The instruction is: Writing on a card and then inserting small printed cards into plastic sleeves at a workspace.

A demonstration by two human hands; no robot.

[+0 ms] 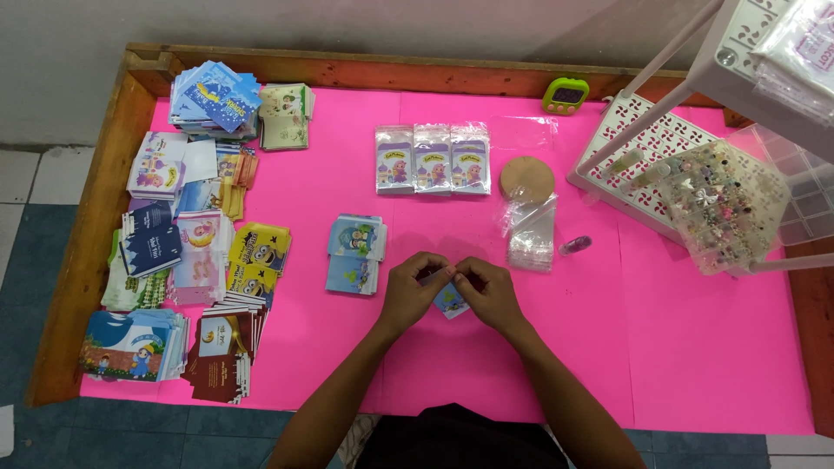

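My left hand [412,291] and my right hand [489,292] meet over the middle of the pink table [695,347], fingertips together. Between them they pinch a small blue and white printed card [451,302], whose lower corner pokes out under the fingers. Just left of my left hand lies a short stack of blue cartoon cards [355,253]. To the right, above my right hand, sits a pile of clear plastic sleeves [531,233].
Three bagged card packs [432,159] lie in a row at the back. Many card stacks [187,260] fill the left side. A round wooden disc [526,179], a small purple bottle [575,246], a green timer [565,95] and a white rack with a bead box [721,204] stand at right.
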